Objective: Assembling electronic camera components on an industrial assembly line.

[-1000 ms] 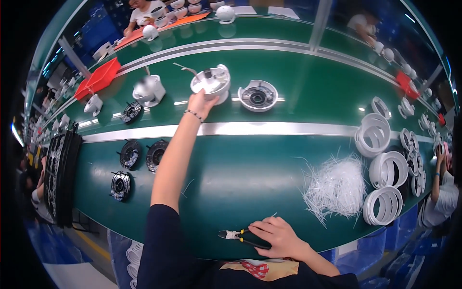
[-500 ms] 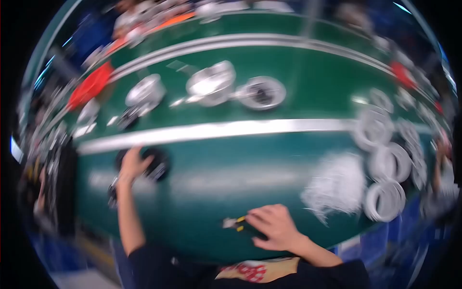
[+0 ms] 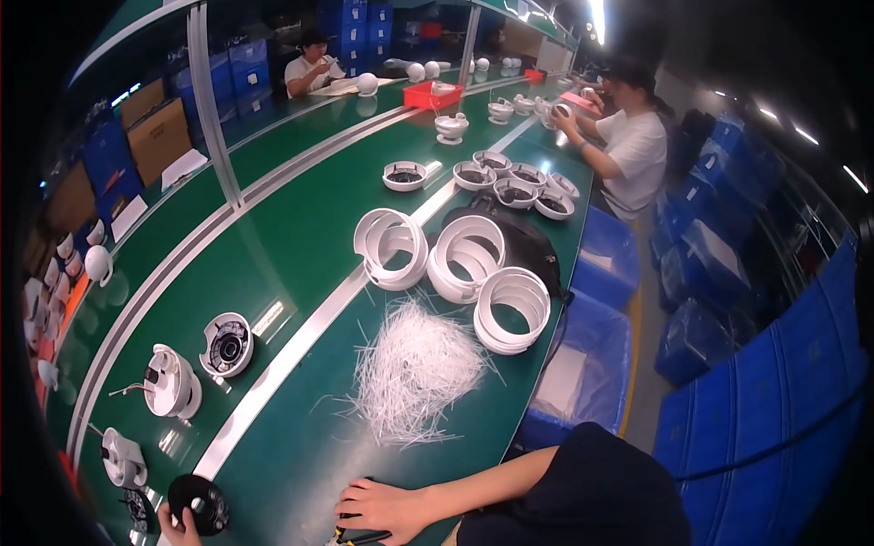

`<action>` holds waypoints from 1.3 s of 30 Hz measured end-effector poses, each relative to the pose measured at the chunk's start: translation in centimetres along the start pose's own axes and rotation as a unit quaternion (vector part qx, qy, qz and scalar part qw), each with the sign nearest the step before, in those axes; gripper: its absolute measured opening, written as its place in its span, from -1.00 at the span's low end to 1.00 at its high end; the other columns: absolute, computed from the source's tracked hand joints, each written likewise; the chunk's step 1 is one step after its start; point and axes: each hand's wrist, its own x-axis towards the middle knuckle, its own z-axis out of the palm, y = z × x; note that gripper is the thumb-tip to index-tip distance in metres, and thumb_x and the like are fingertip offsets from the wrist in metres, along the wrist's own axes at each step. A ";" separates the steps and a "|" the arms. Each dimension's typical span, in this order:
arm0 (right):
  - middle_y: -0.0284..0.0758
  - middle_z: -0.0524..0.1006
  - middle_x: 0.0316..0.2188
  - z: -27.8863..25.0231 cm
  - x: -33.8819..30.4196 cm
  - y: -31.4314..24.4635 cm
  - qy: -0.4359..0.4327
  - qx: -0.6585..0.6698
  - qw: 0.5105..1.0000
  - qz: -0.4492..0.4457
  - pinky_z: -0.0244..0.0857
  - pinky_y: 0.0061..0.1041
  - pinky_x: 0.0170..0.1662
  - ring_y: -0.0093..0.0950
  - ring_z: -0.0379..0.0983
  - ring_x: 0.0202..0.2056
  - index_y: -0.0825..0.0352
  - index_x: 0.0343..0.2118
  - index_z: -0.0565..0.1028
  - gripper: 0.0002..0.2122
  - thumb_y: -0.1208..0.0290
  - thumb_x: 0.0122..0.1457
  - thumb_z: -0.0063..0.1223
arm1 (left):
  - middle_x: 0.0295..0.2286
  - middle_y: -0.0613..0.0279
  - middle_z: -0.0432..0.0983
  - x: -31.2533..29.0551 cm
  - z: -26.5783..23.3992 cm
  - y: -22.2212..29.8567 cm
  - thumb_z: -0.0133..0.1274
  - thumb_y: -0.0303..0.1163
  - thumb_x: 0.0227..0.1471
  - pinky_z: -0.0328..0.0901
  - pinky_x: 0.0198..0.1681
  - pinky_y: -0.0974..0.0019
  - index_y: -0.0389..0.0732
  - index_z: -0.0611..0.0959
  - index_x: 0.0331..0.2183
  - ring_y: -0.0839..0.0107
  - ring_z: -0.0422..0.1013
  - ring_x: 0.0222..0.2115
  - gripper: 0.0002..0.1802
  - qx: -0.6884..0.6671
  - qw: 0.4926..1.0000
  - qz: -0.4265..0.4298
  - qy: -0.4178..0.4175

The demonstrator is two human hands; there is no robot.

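Observation:
At the lower left, my left hand [image 3: 178,530] grips the near edge of a black round part [image 3: 198,504] with a small white piece at its middle. My right hand [image 3: 387,510] rests on the green bench, its fingers curled over a pair of pliers [image 3: 362,538] with black and yellow handles. Most of the tool is hidden under the palm or cut off by the lower edge. Beyond the right hand lies a loose heap of thin white plastic strips [image 3: 414,373]. Close to the left hand, another black round part [image 3: 138,510] sits beside a white housing [image 3: 123,458].
White rings [image 3: 513,311] stand stacked past the strips, before a black bag [image 3: 523,238] and several white bowl-shaped housings [image 3: 514,192]. A metal rail [image 3: 314,332] divides bench from green belt [image 3: 273,264]. Blue bins [image 3: 583,364] line the right side; a co-worker [image 3: 628,136] sits farther along.
The view has swung right and up, so the ring stacks, bins and co-worker show more fully. Both hands now appear lower left in the picture. My left hand now has the black round part raised.

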 end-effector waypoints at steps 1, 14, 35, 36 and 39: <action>-0.17 0.28 -0.17 0.0 0.2 -0.1 -0.039 0.022 0.999 0.027 -0.10 -0.24 0.01 -0.24 0.12 -0.10 0.38 -0.22 0.35 -0.41 0.25 -0.45 0.14 | -0.28 0.22 0.27 0.3 1.7 1.0 -0.04 -0.49 -0.05 0.15 -0.16 0.44 -0.36 0.32 -0.21 0.45 0.25 -0.27 -0.68 0.017 0.999 0.042 0.016; -0.27 0.42 -0.51 -24.1 -10.8 0.8 0.406 -0.479 0.660 0.411 0.29 -0.40 -0.33 -0.31 0.39 -0.39 0.31 -0.44 0.50 -0.77 0.41 -0.25 0.17 | -0.21 0.19 0.35 -3.6 13.4 9.9 -0.13 -0.46 0.01 0.29 -0.20 0.38 -0.30 0.33 -0.13 0.44 0.33 -0.22 -0.67 -0.452 0.873 -0.151 -0.108; -0.27 0.47 -0.33 -6.7 12.7 0.4 0.037 -0.147 0.960 -0.237 0.35 -0.49 -0.40 -0.38 0.45 -0.38 0.39 -0.47 0.46 -0.83 0.57 -0.24 -0.03 | -0.20 0.16 0.31 -8.1 13.0 6.3 -0.17 -0.67 -0.06 0.30 -0.18 0.34 -0.27 0.22 -0.12 0.40 0.31 -0.20 -0.60 -0.509 0.839 -0.117 0.151; -0.27 0.47 -0.32 -5.1 13.6 0.5 0.008 -0.126 0.963 -0.236 0.35 -0.46 -0.38 -0.36 0.44 -0.37 0.39 -0.49 0.46 -0.84 0.57 -0.23 -0.04 | -0.20 0.15 0.31 -8.1 12.8 5.9 -0.17 -0.67 -0.05 0.30 -0.19 0.35 -0.27 0.21 -0.12 0.40 0.32 -0.21 -0.61 -0.505 0.841 -0.093 0.169; -0.26 0.45 -0.33 -1.9 15.6 0.3 -0.104 -0.094 0.967 -0.212 0.32 -0.42 -0.34 -0.31 0.42 -0.35 0.40 -0.46 0.45 -0.81 0.60 -0.25 -0.04 | -0.19 0.11 0.30 -8.3 11.1 5.3 -0.21 -0.67 -0.02 0.32 -0.20 0.34 -0.29 0.20 -0.13 0.37 0.34 -0.20 -0.64 -0.490 0.835 -0.080 0.236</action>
